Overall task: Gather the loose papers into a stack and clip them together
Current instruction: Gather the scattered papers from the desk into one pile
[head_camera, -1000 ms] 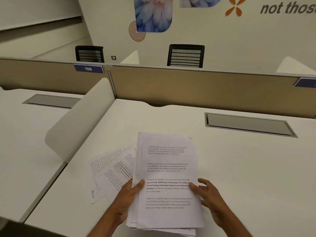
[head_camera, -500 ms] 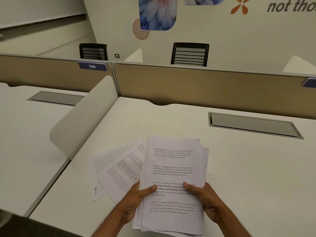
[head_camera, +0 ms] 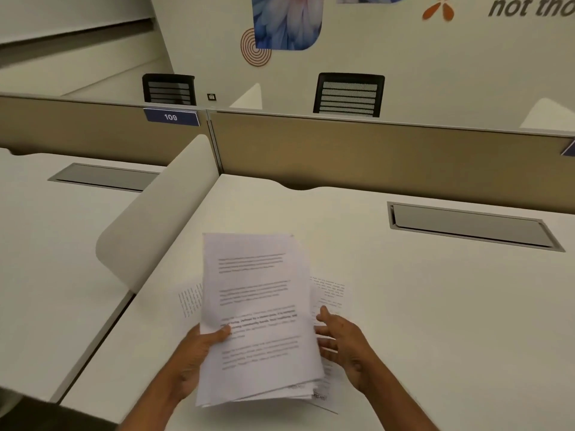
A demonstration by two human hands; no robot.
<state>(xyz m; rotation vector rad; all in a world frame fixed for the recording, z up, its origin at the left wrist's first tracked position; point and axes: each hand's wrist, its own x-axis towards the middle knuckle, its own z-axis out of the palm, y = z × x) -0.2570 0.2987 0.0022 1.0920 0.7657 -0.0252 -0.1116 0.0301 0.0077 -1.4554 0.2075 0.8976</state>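
Centrally, low in the frame, one person's two bare hands work over a white desk. One stack of printed papers is tilted up off the desk, its edges uneven at the bottom. The left hand grips the stack's left edge, thumb pressed on the top sheet; its other fingers are hidden beneath. The right hand is just beside the stack's right edge, fingers spread and holding nothing; blur hides whether they touch the paper. Two loose sheets lie flat under the stack: one sheet peeks out left, another sheet right. Two grey cable hatches show, one hatch at right, a second hatch at left. Beyond the beige partition stand two black chairs, a left chair and a right chair. One blue plate reads 109.
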